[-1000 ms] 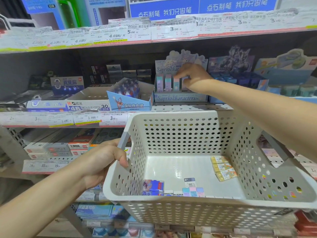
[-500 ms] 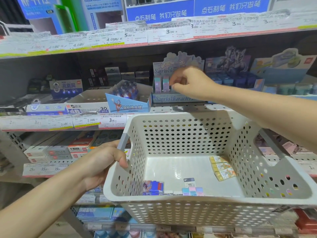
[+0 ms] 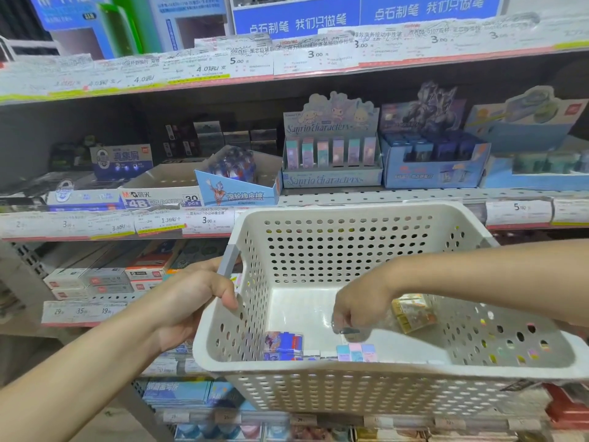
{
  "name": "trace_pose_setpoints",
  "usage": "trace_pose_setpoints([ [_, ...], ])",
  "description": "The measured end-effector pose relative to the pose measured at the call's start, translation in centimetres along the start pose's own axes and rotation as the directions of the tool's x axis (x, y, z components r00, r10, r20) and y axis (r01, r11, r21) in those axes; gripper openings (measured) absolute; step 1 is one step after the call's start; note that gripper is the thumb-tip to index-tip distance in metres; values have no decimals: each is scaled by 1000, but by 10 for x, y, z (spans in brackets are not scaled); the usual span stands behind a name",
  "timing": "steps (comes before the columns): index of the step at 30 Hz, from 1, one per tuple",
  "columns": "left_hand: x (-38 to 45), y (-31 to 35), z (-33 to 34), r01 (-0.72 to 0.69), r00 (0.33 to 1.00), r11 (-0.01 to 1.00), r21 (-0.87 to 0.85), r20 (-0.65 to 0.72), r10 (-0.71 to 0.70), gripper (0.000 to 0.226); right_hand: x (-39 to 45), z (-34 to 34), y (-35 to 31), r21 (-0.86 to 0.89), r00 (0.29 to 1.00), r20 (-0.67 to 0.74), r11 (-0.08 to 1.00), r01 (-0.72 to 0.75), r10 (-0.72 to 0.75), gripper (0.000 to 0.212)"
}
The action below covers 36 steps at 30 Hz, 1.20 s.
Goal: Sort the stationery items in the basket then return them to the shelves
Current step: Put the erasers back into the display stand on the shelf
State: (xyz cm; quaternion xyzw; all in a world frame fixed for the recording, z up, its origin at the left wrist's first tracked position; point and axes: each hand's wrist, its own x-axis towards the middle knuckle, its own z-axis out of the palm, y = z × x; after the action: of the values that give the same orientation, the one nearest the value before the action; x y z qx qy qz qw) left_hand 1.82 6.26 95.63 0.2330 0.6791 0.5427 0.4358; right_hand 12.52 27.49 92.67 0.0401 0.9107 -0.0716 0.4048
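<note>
At frame centre the right hand [image 3: 352,309] pinches a small dark item [image 3: 350,332] (light, rigid, probably slick) inside the basket [image 3: 366,218], whose rim the left hand [image 3: 194,301] grips; best pinched by its long edges.

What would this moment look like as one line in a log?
left hand: grips basket rim | right hand: inside basket, fingers down near pastel erasers | grasp: unclear | yellow packs: in basket
</note>
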Motion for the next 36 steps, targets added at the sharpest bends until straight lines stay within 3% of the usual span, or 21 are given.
trace_pose_setpoints([
  [2,-1,1,2,-16,1000,1000,-10,-1,16,64,7,9,0,-91,1000,24,996,3,0,13],
  [6,-2,0,4,-24,1000,1000,-15,-7,24,65,18,18,1,-120,998,64,993,-5,13,6],
  [9,-3,0,5,-18,1000,1000,-20,-13,18,65,19,19,-2,-144,995,95,989,13,0,17],
  [11,-2,1,5,-17,1000,999,-28,-12,16,65,17,18,-3,-148,996,90,989,30,-16,8],
  [13,-2,1,4,-10,1000,1000,-26,-9,9,66,17,16,-3,-90,998,50,995,37,-33,5],
  [16,-1,1,3,-3,1000,1000,-14,-15,3,68,17,15,-1,46,998,-27,998,51,-50,29],
  [18,0,0,3,2,1000,1000,-10,-24,-2,69,16,16,0,112,996,-72,992,51,-44,34],
  [23,-1,1,4,8,1000,1000,-6,-25,-8,69,19,19,1,257,993,-109,964,73,-46,17],
  [27,-2,1,3,13,1000,1000,2,-13,-13,66,9,9,-4,336,992,-108,936,105,-72,16],
  [32,1,-1,3,19,999,1000,-17,-32,-19,66,-10,-8,-6,442,968,-242,880,171,-67,20],
  [36,1,-2,4,17,999,1000,-12,-44,-18,66,-31,-30,-1,463,898,-438,845,268,-45,17],
])
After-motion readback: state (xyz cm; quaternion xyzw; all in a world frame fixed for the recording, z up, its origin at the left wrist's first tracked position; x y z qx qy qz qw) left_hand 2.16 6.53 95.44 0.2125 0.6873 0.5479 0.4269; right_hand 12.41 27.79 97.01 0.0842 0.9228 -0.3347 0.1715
